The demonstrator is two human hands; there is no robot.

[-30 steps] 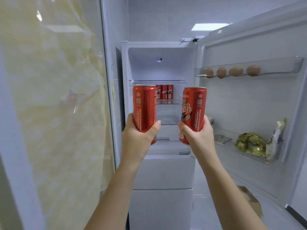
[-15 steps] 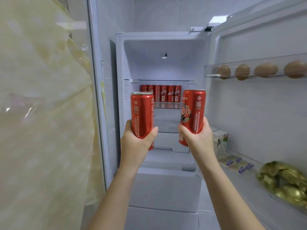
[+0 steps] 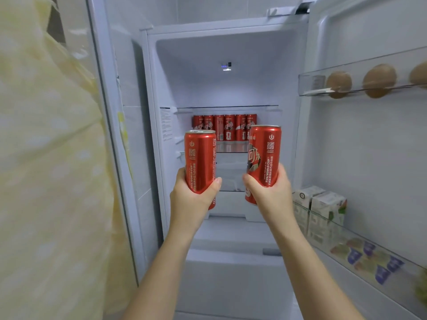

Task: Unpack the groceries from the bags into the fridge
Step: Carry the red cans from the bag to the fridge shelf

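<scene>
Here, the left hand (image 3: 194, 199) wraps the lower half of a tall, slim red aluminium drink can (image 3: 199, 158), and the right hand (image 3: 270, 195) clasps a matching second can (image 3: 263, 153), both upright before the open white fridge (image 3: 208, 84). Smooth, rigid and probably full, they look weighty, slick and dentable; a mid-body hold suits best. Beyond the knuckles, a row of identical red cans (image 3: 225, 127) lines a glass shelf (image 3: 231, 147).
</scene>
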